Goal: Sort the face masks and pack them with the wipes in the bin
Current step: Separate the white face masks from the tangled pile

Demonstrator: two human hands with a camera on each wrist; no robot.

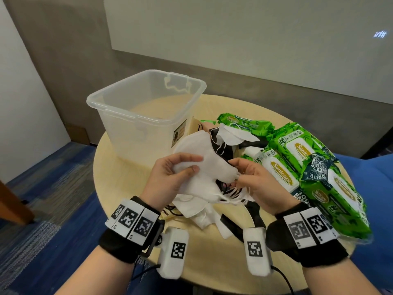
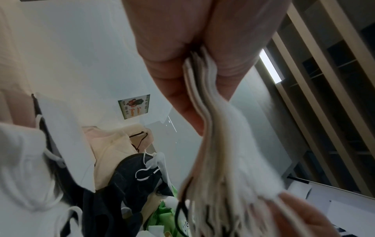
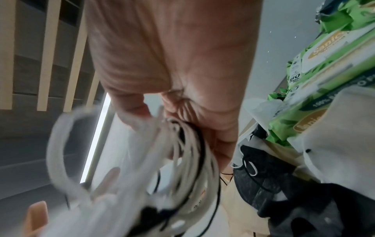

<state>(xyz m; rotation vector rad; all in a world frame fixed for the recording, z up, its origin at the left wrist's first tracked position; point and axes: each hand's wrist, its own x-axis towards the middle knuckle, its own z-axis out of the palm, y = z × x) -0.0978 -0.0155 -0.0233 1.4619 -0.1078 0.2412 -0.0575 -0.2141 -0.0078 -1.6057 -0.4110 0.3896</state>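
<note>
Overhead, a stack of white masks (image 1: 204,167) is pinched by the left hand (image 1: 170,179) above the table (image 1: 119,179), beside the bin (image 1: 127,116); its ear loops (image 3: 182,144), seen only from the right wrist, are gripped by the right hand (image 1: 255,184).

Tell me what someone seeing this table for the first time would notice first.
Probably the two hands at the middle: the left hand grips a stack of white face masks, while the right hand pinches their ear loops. Next, the bright green wipes packs heaped along the right of the round table. Then the clear plastic bin at the back left, which looks empty.
</note>
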